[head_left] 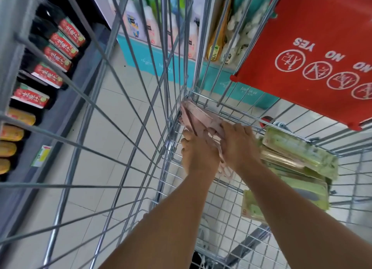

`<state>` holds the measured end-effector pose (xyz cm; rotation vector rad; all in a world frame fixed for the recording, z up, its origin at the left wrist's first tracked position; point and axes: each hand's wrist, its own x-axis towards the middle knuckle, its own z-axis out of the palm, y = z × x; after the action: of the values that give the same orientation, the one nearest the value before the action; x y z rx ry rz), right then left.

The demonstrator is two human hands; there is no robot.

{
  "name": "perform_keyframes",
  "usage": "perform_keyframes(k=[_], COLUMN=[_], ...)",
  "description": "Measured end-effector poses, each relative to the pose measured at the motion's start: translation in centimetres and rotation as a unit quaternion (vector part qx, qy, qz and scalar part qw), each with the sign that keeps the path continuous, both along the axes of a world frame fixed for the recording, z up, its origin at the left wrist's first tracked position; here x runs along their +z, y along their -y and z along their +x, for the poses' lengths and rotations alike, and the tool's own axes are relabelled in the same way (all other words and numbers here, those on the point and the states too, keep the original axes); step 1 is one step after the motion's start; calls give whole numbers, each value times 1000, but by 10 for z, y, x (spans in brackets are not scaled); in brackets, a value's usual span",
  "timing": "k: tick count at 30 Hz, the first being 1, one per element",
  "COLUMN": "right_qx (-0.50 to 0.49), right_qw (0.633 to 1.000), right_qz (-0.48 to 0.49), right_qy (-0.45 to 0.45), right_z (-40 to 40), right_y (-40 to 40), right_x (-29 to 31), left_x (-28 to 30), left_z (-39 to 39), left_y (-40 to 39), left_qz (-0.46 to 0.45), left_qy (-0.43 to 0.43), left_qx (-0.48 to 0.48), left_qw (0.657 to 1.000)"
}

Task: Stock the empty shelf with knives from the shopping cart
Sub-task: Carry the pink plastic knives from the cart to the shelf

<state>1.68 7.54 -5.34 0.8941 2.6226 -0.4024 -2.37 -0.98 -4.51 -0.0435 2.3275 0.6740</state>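
Knives in pink packaging (198, 117) lie bunched in the far corner of the shopping cart (221, 204), just above the middle of the frame, and both hands are on them. The left hand (198, 155) has its fingers curled round the near end of the bundle, low against the cart's wire side. The right hand (238, 145) lies over the top of the bundle with its fingers bent down onto it; whether the thumb closes underneath cannot be seen.

To the right of the hands, further packs in green card (298, 154) are stacked on the cart floor, some touching the right wrist. A red child-seat flap (306, 47) with printed warnings hangs at the upper right, above the stack.

My judgement is that the step in hand is gathering the pink packs for a lift. Doing it well probably means squaring the packs into one flat stack first, so none slides out, and gripping the card edges, not the blade area. The bundle sits tight in the corner, so it should come toward the body before it rises, clear of the wires and the red flap. The empty shelf is not identifiable here; bottles (60, 53) fill the shelving at the left.
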Motion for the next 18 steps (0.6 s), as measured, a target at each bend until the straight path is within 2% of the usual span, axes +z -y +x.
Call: perform_keyframes(k=[4,11,16,18], right_qx=[-38,-72,-19,-34], right_qw=[998,994,999,999], right_qz=[-47,-70,-15,-28], right_qy=[-14,-38,-34,-20], right_z=[6,17,21,18], right_y=[13,40,56,56], right_x=[7,5,-4,-2], left_x=[-1,13,18,20], left_z=[2,12,18,19], left_y=[18,49,59,63], left_qz=[10,-39,-35,-30], left_qy=[-8,-12,2,9], left_qx=[2,-25,-7,-2], left_qw=[1000,999,999,1000])
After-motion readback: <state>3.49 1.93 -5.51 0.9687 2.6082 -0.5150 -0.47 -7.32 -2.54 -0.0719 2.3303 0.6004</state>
